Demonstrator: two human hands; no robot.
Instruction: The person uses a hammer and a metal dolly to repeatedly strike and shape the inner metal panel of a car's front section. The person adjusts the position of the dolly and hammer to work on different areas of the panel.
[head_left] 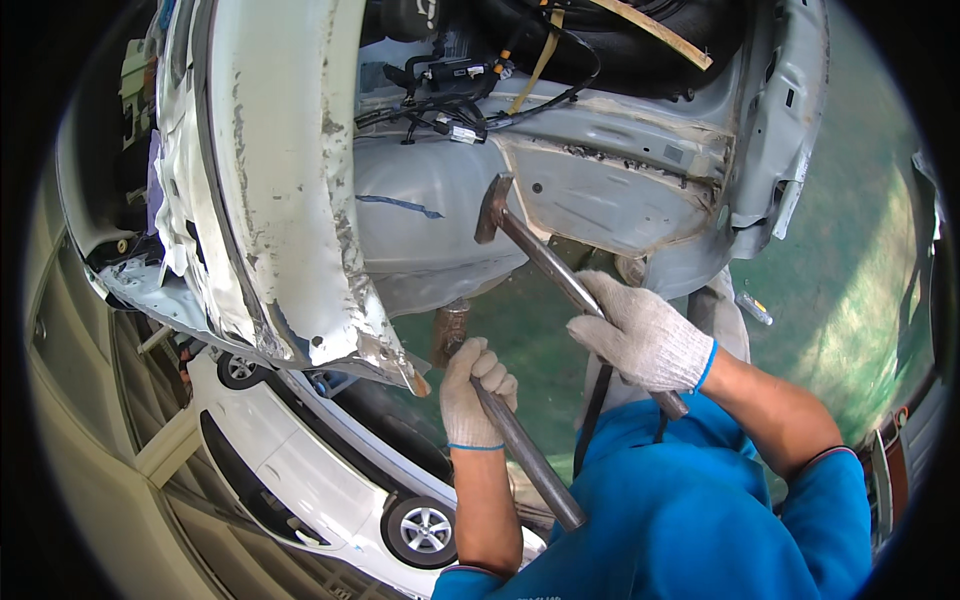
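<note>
My right hand (645, 335), in a white knit glove with a blue cuff, is closed round the metal handle of a hammer (545, 258). The hammer's rusty brown head is raised in front of the grey inner body panel (430, 210) of a stripped car. My left hand (476, 390), gloved the same way, is wrapped round a dark steel bar (535, 465). That bar slants, its lower end towards my body. Just beyond my left fist is a rusty, rounded metal piece (452, 328); whether it belongs to the bar I cannot tell.
Left of my hands is a cut pillar (285, 190) with ragged, scraped edges. Black wiring (470, 115) hangs across the body's far side. A white car (270, 440) stands lower left. On the green floor (850, 240) lies a small clear bottle (753, 308).
</note>
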